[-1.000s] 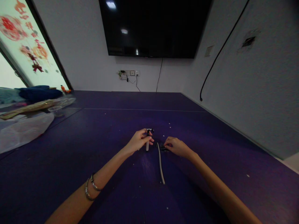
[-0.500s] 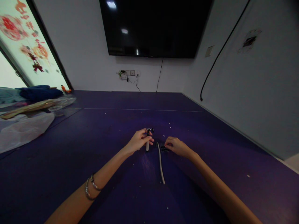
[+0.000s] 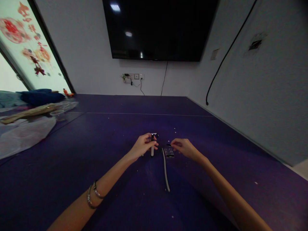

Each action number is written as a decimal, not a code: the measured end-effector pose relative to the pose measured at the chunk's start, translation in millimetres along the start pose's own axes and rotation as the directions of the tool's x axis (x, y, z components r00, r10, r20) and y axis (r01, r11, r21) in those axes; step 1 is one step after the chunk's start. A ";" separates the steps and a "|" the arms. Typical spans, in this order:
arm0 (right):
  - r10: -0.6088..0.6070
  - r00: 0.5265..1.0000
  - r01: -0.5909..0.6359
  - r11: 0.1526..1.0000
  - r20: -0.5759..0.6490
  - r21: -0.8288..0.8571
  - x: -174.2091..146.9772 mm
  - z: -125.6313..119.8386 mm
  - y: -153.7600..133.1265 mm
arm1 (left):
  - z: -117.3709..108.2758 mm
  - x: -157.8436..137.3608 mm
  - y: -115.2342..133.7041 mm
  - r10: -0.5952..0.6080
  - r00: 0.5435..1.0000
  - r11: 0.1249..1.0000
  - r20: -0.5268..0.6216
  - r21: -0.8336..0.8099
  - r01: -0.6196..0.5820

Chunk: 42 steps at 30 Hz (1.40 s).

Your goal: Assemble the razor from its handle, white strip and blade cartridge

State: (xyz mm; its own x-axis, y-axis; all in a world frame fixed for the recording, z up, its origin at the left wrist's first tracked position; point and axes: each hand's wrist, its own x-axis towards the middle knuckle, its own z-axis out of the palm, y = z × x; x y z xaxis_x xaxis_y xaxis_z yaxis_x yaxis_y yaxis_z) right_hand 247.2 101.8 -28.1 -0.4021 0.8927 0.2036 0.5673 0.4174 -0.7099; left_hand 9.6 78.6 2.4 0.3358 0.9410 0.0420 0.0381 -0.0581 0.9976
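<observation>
In the head view, my left hand (image 3: 145, 145) grips a small T-shaped tool (image 3: 152, 150) with a pale handle, a black neck and a shiny head, much like a razor. It is held upright just above the purple surface. To its right, my right hand (image 3: 183, 147) pinches a small dark piece (image 3: 168, 145), too small to name. Below these fingers lies a flat, dark, see-through case (image 3: 169, 152). A thin grey-white stick or tube (image 3: 166, 171) lies lengthwise beside the case, between my two hands.
The purple surface (image 3: 108, 138) carries scattered pale specks. Plastic bags (image 3: 29, 134), a wooden piece (image 3: 29, 113) and blue cloth (image 3: 40, 97) lie at the left. A large screen (image 3: 158, 29) hangs on the back wall above sockets (image 3: 136, 76). A black cable (image 3: 225, 56) hangs at the right.
My right hand has moved slightly up and right off the case, with the small dark piece now visible in its fingers. My left hand stays almost still with its tool.
</observation>
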 end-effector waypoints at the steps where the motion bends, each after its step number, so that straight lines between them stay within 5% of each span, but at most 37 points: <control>1: 0.033 0.999 -0.032 0.997 -0.019 0.067 0.1 -0.5 -1.9 | -0.2 0.1 -0.5 0.002 1.000 1.000 0.000 0.000 -0.002; 17: 0.190 0.980 -0.145 0.886 -0.062 0.440 -4.7 -1.1 -38.6 | 1.2 1.0 -3.9 0.027 1.000 1.000 0.002 0.009 -0.027; 24: 0.140 0.983 -0.074 0.892 -0.117 0.446 -7.4 -2.9 -54.5 | 7.2 -6.6 -8.9 0.289 0.957 0.910 0.019 0.306 -0.281; 32: 0.105 0.957 0.034 0.884 -0.269 0.465 -10.9 -1.9 -75.1 | 30.7 -19.3 -24.1 0.542 0.838 0.721 -0.067 0.550 -0.422; 42: 0.030 0.973 0.089 0.865 -0.228 0.493 -16.9 2.3 -85.5 | 47.7 -28.6 -25.1 0.415 0.886 0.839 -0.207 0.463 -0.285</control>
State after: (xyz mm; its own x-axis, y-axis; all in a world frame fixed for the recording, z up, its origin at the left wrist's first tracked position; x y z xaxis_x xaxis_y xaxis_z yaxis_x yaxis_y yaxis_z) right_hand 203.8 50.7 27.5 -0.2102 0.9199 0.3311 0.1004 0.3572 -0.9286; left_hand 43.9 37.3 -26.5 0.1188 0.8785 0.4627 0.3721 -0.4714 0.7996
